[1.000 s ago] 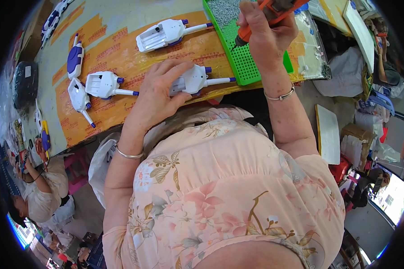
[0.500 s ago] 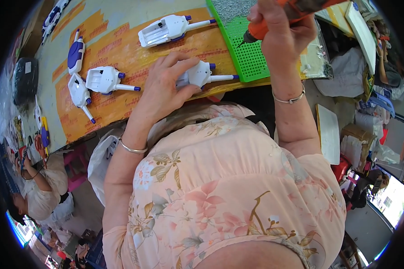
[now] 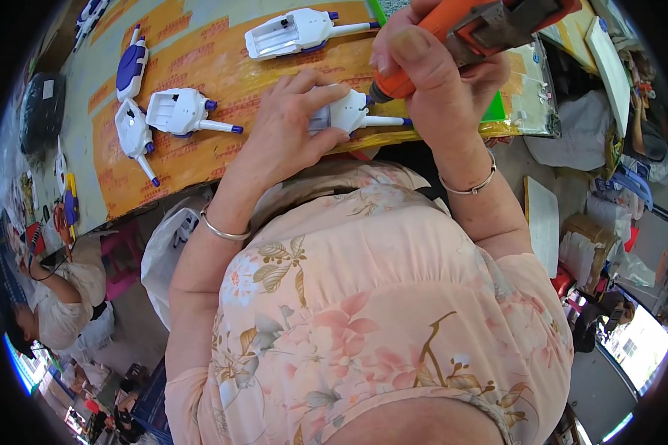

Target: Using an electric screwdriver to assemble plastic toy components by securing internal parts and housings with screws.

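My left hand presses on a white plastic toy housing with purple tips and a thin stem pointing right, near the table's front edge. Thumb and fingers grip its sides and hide part of it. In my right hand is an orange power screwdriver, gripped near its front. Its dark nose sits at the housing's upper right corner; whether the bit touches a screw I cannot tell. Another open white housing lies farther back. To the left rest two more white housings, one beside the other, and a purple-backed one.
A green perforated tray is mostly hidden behind my right hand. Yellow-orange tape covers the table. Hand tools and a dark wrapped bundle lie at the left. A white bag hangs below. Another person sits at left.
My right hand has brought the screwdriver from over the green tray, left and nearer, to the housing's corner. My left hand keeps its hold. The whole view has shifted slightly.
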The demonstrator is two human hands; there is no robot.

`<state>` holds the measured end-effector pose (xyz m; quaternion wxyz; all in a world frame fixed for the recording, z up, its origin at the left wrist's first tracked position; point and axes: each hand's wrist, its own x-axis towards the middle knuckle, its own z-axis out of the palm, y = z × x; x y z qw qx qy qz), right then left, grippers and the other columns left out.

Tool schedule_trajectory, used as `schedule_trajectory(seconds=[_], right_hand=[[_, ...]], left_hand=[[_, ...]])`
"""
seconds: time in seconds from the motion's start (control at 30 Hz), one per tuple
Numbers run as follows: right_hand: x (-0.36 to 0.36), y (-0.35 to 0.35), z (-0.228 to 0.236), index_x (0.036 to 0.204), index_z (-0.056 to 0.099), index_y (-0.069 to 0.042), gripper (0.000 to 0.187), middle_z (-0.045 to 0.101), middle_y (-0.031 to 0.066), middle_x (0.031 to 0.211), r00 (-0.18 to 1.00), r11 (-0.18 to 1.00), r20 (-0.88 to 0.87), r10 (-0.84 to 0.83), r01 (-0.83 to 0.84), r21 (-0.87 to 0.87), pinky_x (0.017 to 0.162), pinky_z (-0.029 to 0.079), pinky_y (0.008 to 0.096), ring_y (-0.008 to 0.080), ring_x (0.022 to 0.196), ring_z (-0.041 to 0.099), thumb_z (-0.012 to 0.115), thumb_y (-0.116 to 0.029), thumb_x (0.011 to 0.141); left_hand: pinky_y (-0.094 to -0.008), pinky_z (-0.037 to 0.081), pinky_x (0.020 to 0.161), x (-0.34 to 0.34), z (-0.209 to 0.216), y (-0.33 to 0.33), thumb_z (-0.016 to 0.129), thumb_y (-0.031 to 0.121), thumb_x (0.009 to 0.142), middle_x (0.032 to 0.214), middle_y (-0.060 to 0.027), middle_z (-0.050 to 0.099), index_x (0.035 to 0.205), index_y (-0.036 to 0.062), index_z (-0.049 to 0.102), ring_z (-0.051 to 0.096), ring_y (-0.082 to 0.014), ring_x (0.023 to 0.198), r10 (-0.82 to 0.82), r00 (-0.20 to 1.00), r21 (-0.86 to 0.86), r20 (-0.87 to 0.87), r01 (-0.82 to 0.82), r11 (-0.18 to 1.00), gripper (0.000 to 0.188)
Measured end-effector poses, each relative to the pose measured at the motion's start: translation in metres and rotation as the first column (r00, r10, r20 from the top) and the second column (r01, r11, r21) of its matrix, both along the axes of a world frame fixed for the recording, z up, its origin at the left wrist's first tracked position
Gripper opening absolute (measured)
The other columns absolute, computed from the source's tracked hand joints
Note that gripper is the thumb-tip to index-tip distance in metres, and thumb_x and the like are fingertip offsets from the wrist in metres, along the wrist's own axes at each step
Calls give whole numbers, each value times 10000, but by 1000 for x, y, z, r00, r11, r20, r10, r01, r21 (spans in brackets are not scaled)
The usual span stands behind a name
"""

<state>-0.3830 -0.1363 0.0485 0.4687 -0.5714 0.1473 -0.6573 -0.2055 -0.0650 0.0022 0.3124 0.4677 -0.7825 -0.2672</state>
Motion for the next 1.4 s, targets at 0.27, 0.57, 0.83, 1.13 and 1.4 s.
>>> schedule_trajectory(seconds=[0.27, 0.57, 0.83, 1.13, 1.4], right_hand=[[-2, 32, 16, 1094, 595, 3, 396, 676, 58, 840, 994, 937, -107, -19, 55, 344, 645, 497, 238, 89, 719, 626, 850, -6, 791], [-5, 32, 2, 1155, 574, 4, 431, 639, 57, 904, 951, 999, -309, 11, 3, 43, 756, 525, 296, 137, 821, 632, 811, -7, 796], [5, 28, -14, 1093, 556, -4, 290, 631, 50, 856, 977, 997, -203, -73, 71, -13, 615, 499, 277, 95, 672, 581, 732, 23, 865], [-43, 9, 28, 1120, 588, -33, 288, 654, 48, 853, 958, 955, -30, -284, 286, 80, 587, 521, 271, 136, 674, 640, 773, -82, 905], [-72, -41, -5, 989, 571, -82, 206, 606, -9, 700, 892, 897, -148, -426, 438, 61, 482, 413, 216, 61, 527, 538, 763, -72, 915]], left_hand=[[-450, 422, 987, 2, -1, 2, 841, 154, 722, 1157, -74, 631, 1224, 88, 696, 566, -318, 1127, 14, 1000, 51, 23, -15, 999, 526], [-457, 421, 989, 1, -3, 3, 836, 147, 716, 1181, -88, 620, 1208, 80, 692, 569, -329, 1128, 15, 999, -14, -31, -15, 1000, 517], [-463, 426, 975, -1, 2, 1, 832, 216, 724, 1145, -102, 617, 1189, 75, 674, 569, -340, 1122, 22, 997, -18, 71, -21, 1000, 511], [-493, 530, 760, 0, 11, 12, 738, 541, 869, 859, -176, 676, 1217, 80, 683, 680, -371, 803, 346, 876, -65, 335, -345, 936, 579], [-401, 500, 633, 2, 36, 7, 696, 408, 947, 821, -154, 685, 1106, 28, 717, 646, -297, 675, 274, 865, 192, 421, -379, 905, 413]])
